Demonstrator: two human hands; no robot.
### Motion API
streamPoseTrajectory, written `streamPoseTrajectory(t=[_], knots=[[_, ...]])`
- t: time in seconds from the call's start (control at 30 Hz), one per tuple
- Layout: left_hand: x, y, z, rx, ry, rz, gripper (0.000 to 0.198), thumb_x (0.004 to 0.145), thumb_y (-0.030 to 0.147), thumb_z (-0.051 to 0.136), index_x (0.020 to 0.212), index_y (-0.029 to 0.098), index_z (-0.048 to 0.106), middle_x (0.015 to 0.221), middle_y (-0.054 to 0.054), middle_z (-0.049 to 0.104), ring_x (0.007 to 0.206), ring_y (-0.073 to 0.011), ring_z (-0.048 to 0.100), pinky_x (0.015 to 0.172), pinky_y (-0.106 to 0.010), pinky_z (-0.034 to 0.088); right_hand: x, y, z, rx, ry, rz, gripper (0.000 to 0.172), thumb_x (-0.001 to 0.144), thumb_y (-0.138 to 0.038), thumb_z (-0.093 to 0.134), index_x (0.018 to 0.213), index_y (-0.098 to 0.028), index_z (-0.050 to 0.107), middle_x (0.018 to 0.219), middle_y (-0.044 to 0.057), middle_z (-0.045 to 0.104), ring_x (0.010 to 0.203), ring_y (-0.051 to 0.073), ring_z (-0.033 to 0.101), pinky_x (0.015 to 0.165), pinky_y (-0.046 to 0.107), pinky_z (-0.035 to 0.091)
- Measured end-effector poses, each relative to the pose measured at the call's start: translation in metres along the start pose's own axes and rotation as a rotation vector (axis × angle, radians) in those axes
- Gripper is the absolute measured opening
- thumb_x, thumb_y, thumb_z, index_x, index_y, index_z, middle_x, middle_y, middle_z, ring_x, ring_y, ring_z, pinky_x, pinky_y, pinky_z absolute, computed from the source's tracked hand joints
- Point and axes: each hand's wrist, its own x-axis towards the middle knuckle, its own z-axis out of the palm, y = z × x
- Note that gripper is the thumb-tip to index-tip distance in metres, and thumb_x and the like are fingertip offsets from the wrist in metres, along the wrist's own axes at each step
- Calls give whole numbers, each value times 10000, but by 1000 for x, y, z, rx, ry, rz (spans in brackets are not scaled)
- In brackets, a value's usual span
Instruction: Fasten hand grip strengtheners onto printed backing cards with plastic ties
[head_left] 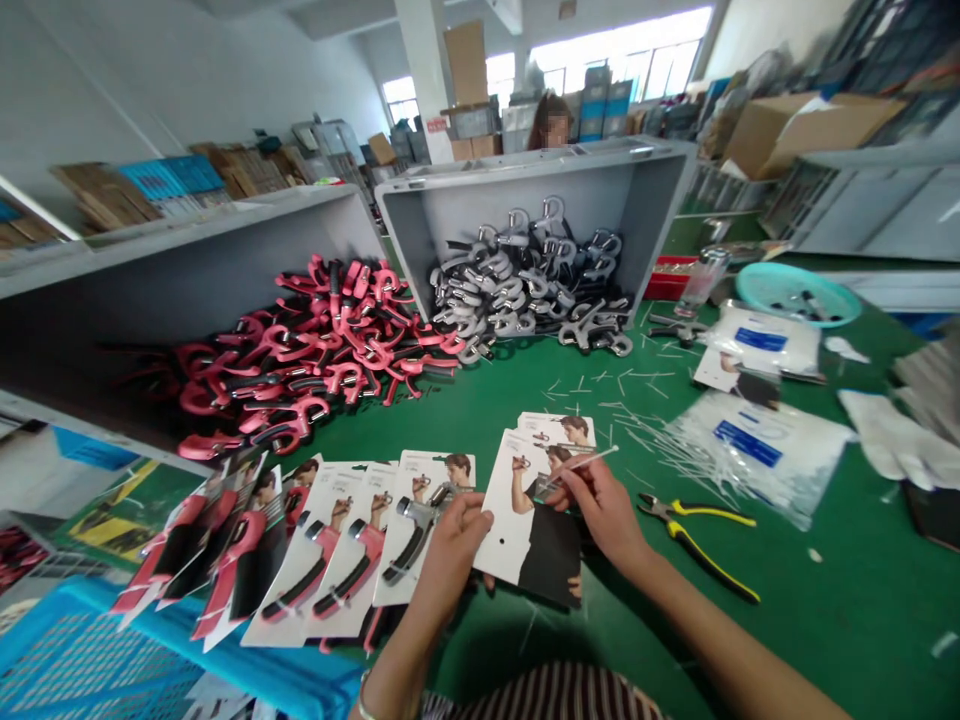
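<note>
My left hand (450, 550) grips the left edge of a printed backing card (536, 530) held above the green table (570, 400). My right hand (600, 505) pinches a thin white cable tie (581, 463) against the card's upper part. A second card (559, 428) lies just behind it. To the left, a fanned row of packed cards with pink grippers (300, 545) lies on the table's near edge, with one grey gripper card (424, 525) nearest my left hand.
Pink hand grippers (315, 350) pile up beside a grey bin (645, 190) tipped on its side with grey grippers (525, 290) spilling out. Yellow-handled pliers (697, 540) and bags of cable ties (750, 450) lie at right. A blue crate (90, 660) sits near left. A person (551, 122) stands far back.
</note>
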Motion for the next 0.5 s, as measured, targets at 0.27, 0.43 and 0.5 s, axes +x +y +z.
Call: streamPoseTrajectory(t=[0.27,0.43,0.5], knots=[[4,-1,-7,-43,16,-25,377,803,437,639,1063,179,551,638,44,612,332,-85,485,289,-180,327,-4,5,6,-98,-19,-49,241,962,-476,467,1004,-248,533,935,63,679,740,208,690,702,351,566],[15,0,-1,-180,81,75,407,857,491,573,1092,164,630,878,-44,719,680,-157,668,567,-229,507,-2,10,13,-254,7,-185,190,980,-376,468,999,-237,597,1001,68,662,889,215,657,836,366,518],[23,-6,4,-283,86,86,483,876,543,508,1130,156,644,994,-85,726,829,-207,685,679,-284,535,0,14,19,-296,18,-264,166,975,-338,490,967,-237,622,984,60,667,955,222,629,907,378,475]])
